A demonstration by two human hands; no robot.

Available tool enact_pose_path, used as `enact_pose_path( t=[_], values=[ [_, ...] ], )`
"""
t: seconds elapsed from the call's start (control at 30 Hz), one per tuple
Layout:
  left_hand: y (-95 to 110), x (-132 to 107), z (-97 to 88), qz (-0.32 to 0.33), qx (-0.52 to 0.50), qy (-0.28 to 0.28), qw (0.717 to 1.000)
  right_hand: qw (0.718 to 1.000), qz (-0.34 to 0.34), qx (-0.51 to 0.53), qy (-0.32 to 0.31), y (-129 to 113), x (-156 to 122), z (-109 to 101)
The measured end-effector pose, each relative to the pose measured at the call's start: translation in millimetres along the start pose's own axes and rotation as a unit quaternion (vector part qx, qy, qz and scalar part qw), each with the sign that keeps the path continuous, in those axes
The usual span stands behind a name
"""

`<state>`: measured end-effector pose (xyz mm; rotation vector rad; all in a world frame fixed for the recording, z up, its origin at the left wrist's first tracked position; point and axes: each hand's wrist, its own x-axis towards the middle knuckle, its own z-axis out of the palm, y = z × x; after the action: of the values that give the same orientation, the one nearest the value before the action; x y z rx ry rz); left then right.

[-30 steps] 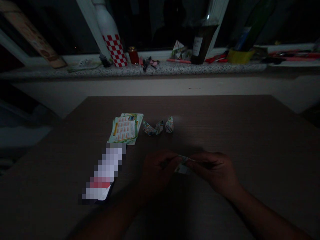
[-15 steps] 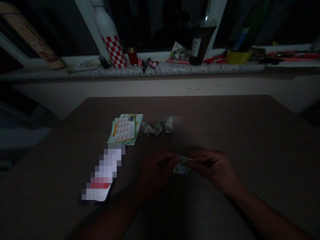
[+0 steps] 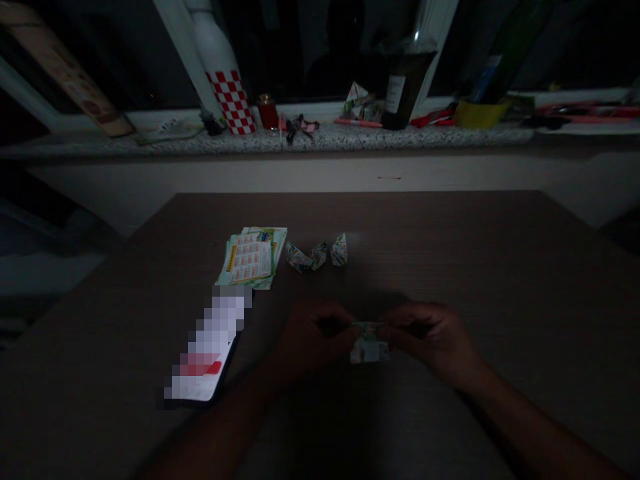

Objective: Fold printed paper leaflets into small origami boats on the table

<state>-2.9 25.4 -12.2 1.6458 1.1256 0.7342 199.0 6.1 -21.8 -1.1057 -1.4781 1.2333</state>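
Note:
A small folded piece of printed paper (image 3: 370,348) is held between my two hands over the table, its lower part hanging toward me. My left hand (image 3: 320,337) pinches its left upper edge between thumb and fingers. At the right upper edge my right hand (image 3: 425,330) grips it the same way. Beyond my hands lie folded printed paper pieces (image 3: 299,257), and one more upright folded piece (image 3: 339,250) is beside them. To their left is a stack of printed leaflets (image 3: 250,259) with greenish borders. The scene is dim, so the folds are hard to make out.
A phone (image 3: 215,347) with a blurred screen lies left of my left forearm on the brown table (image 3: 450,233). On the granite sill (image 3: 330,141) behind stand a red-and-white checkered bottle (image 3: 233,100), a dark cup (image 3: 403,93) and a yellow container (image 3: 480,115).
The held paper has tilted, and more of its lower part shows below my fingers. My hands have shifted slightly, both still pinching it. The other papers lie as before.

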Motion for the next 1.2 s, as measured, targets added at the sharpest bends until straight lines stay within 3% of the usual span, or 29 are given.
enact_pose_path(
  t=[0.13, 0.5, 0.73, 0.83, 0.93, 1.03, 1.2],
  values=[
    [0.8, 0.8, -0.5, 0.002, 0.027, -0.063, 0.998, 0.999, -0.019, -0.036, -0.020, 0.1, 0.0, 1.1],
    [2.1, -2.6, 3.5, 0.018, -0.030, -0.074, 0.997, 0.999, -0.032, -0.029, -0.013, 0.0, -4.2, 0.6],
    [-0.9, 1.0, 4.8, -0.023, -0.130, -0.047, 0.990, 0.991, 0.093, 0.086, -0.042, 3.5, 3.1, 0.4],
    [-2.1, -0.6, 3.7, 0.005, -0.194, -0.053, 0.980, 0.970, 0.151, 0.177, -0.072, 8.2, 5.6, -0.2],
    [-1.8, -2.9, 2.2, 0.037, -0.195, -0.083, 0.976, 0.950, 0.185, 0.226, -0.107, 11.2, 5.8, 1.7],
    [-1.3, -2.2, 1.3, 0.053, -0.130, -0.066, 0.988, 0.964, 0.159, 0.177, -0.121, 11.0, 6.0, 3.3],
    [-0.6, 2.2, -1.7, 0.100, -0.075, -0.014, 0.992, 0.999, 0.044, 0.005, -0.001, 5.0, 4.7, -2.1]
  ],
)
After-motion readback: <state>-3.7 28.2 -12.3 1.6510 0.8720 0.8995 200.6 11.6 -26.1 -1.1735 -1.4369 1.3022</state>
